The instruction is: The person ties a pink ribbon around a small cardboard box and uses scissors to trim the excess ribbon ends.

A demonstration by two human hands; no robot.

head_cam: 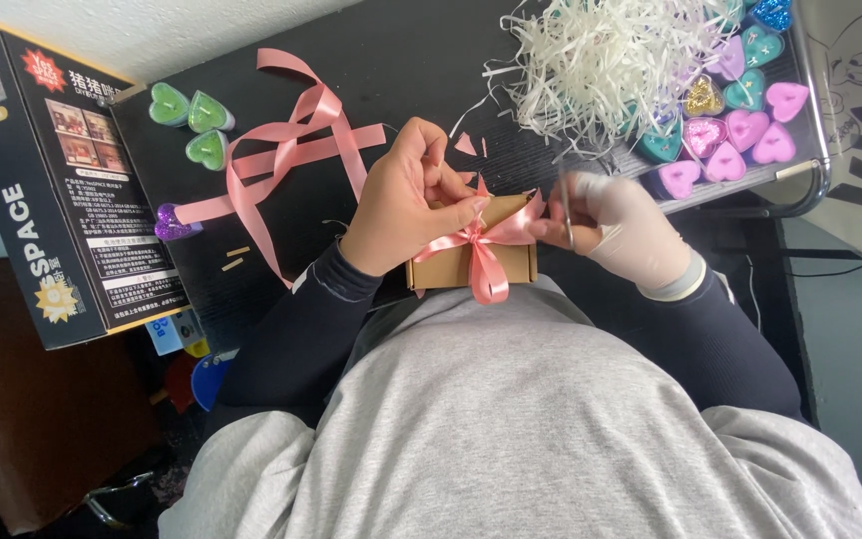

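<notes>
Centrally, near the bench (pixel 371 60) edge, the bare left hand (pixel 406 200) pins the pink satin ribbon bow (pixel 476 240) on the small brown cardboard box (pixel 446 268); the gloved right hand (pixel 621 225) grips metal scissors (pixel 566 215). Trimming calls for a taut tail.

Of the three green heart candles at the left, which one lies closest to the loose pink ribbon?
The lowest green heart candle, set below the other two; it sits right beside the loose pink ribbon.
</notes>
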